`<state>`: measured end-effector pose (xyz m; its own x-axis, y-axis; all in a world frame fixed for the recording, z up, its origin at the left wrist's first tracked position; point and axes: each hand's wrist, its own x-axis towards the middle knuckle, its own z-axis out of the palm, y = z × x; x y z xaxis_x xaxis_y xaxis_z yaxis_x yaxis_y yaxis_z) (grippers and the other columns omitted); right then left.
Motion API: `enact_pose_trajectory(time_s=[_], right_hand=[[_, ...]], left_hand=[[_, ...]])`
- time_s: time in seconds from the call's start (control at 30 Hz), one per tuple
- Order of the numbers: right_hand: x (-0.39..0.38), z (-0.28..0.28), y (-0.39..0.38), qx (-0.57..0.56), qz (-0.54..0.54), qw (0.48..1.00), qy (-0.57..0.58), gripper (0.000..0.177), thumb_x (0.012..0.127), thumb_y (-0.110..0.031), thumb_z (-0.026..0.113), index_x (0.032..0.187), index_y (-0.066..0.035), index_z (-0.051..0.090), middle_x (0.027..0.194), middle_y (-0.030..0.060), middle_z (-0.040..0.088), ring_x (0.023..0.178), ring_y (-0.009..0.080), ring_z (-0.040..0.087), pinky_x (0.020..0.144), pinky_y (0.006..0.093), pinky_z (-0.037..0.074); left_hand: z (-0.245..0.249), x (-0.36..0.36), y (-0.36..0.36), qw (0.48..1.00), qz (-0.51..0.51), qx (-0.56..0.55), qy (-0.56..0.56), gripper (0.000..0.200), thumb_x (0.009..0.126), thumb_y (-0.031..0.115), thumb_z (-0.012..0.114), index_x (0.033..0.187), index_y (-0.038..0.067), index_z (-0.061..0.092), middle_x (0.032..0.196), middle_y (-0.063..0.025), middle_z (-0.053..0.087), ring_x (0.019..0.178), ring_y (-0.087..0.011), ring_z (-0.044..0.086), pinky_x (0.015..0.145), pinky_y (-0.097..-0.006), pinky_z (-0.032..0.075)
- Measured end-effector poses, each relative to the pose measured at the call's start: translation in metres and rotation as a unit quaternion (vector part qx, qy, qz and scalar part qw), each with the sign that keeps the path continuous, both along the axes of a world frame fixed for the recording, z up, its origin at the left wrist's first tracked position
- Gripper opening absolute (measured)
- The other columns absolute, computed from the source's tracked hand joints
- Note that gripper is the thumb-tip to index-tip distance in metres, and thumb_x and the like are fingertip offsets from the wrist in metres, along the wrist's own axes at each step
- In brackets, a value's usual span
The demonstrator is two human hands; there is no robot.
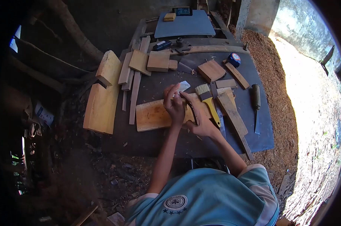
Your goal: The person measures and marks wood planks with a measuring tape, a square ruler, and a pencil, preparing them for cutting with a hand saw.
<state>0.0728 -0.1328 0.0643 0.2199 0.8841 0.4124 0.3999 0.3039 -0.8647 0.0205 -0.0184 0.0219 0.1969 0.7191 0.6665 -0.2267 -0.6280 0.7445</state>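
My left hand (174, 109) is raised over a flat wooden board (151, 116), its fingers bent and pinching a small white piece (184, 86) that looks like folded paper or cloth. Close beside it, my right hand (203, 122) curls around a thin, dark, curved piece (195, 112) whose kind I cannot make out. The right fingertips reach up to the lower edge of the white piece. Just right of my hands lies a paintbrush (211, 104) with a yellow handle and pale bristles, its bristle end resting near the board.
Wooden blocks (158, 61) and strips (135, 94) lie along the table's left and back. A notched block (102, 101) stands at the left edge. On the right are a tape measure (233, 59), a wooden-handled blade (256, 98) and a long wood strip (234, 116). Sawdust (274, 101) covers the ground.
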Motion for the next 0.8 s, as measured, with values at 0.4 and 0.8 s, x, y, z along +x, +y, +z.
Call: enact_pose_trajectory(time_s=[0.4, 0.8], right_hand=[[-0.007, -0.021, 0.004, -0.026, -0.021, 0.997, 0.067, 0.085, 0.061, 0.005, 0.058, 0.136, -0.005, 0.021, 0.131, 0.0214, 0.034, 0.128, 0.0345, 0.03, 0.104, 0.0373, 0.025], [0.016, -0.064, 0.004, -0.083, -0.015, 0.993, 0.084, 0.072, 0.07, 0.007, 0.044, 0.138, -0.008, 0.024, 0.133, 0.0201, 0.037, 0.126, 0.0295, 0.034, 0.105, 0.0345, 0.025]], left_hand=[[-0.004, -0.004, -0.005, 0.999, -0.016, -0.029, 0.004, 0.026, 0.086, 0.013, 0.044, 0.101, 0.001, 0.061, 0.1, -0.0119, 0.054, 0.092, -0.0214, 0.053, 0.079, -0.0316, 0.043], [-0.002, -0.047, -0.012, 0.992, -0.036, -0.12, 0.004, 0.034, 0.091, 0.03, 0.049, 0.088, -0.002, 0.059, 0.088, -0.0059, 0.059, 0.081, -0.0153, 0.056, 0.075, -0.0272, 0.044]])
